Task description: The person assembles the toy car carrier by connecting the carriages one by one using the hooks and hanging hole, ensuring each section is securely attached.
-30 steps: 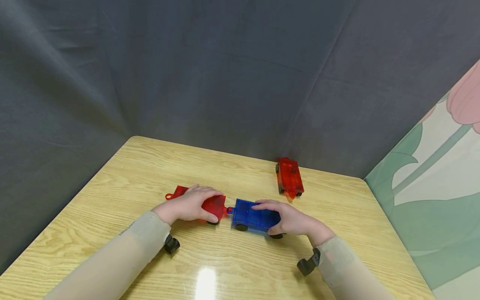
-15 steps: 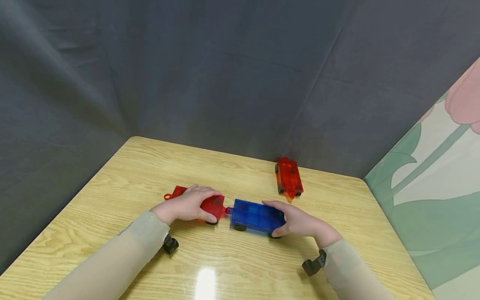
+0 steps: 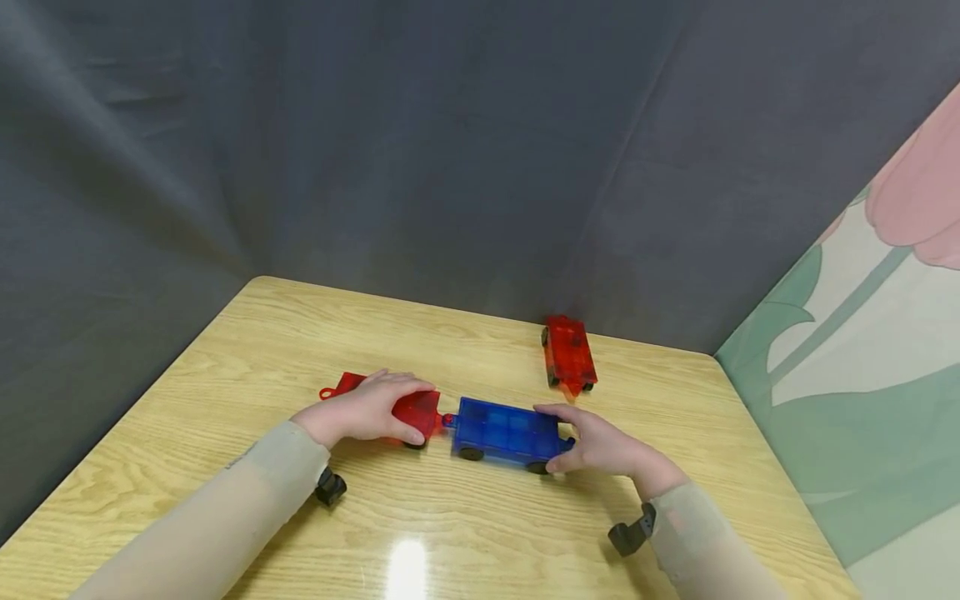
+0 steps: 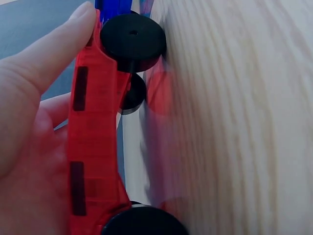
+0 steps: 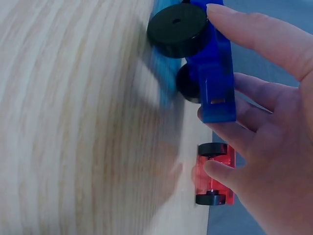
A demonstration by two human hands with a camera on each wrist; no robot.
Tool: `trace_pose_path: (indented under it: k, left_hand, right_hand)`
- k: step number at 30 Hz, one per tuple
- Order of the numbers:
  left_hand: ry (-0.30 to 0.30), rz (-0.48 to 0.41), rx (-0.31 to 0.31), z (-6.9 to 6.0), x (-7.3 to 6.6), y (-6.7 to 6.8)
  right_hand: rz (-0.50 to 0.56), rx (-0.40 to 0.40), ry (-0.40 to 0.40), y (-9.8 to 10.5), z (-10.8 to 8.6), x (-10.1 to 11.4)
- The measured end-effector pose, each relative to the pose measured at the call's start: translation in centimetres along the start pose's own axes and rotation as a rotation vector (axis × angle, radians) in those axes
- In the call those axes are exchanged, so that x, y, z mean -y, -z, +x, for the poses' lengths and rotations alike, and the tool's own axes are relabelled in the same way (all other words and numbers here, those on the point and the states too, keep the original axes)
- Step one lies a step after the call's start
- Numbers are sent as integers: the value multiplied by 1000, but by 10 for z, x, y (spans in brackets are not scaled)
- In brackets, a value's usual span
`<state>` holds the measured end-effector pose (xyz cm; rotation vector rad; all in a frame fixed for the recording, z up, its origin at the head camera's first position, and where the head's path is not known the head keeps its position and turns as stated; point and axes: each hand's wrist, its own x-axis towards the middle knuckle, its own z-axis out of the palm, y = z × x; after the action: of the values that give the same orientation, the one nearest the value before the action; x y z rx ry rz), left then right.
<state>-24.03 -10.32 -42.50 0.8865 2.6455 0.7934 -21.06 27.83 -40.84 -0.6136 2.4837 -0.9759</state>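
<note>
My left hand (image 3: 367, 408) grips a see-through red toy wagon (image 3: 416, 412) from above, with thumb on the near side and fingers over the far side. Its black wheels touch the tabletop in the left wrist view. A see-through blue toy wagon (image 3: 506, 432) stands in line to the right. Between them, the red and blue coupling ends meet at a hitch (image 3: 447, 420). My right hand (image 3: 607, 446) straddles the blue wagon's right end, thumb by the near rear wheel and index finger at the far rim. The blue end hook (image 3: 567, 443) shows between them.
Another red toy wagon (image 3: 570, 352) stands farther back on the wooden table (image 3: 360, 321), close to the grey cloth (image 3: 450, 167). It also appears below the blue wagon in the right wrist view. A flower-painted wall (image 3: 862, 333) borders the right side.
My right hand has slid rightward along the blue wagon to its end, uncovering more of its top. The left hand and both coupled wagons have stayed put; the view has shifted slightly.
</note>
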Motion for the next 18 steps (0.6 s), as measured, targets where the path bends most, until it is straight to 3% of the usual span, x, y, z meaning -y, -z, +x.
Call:
trace_pose_path:
  k: [12, 18]
  left_hand:
    - [-2, 43, 16, -12, 9, 14]
    - [44, 63, 45, -17, 10, 22]
  right_hand:
    - [37, -48, 23, -12, 8, 1]
    - [42, -61, 15, -18, 11, 3]
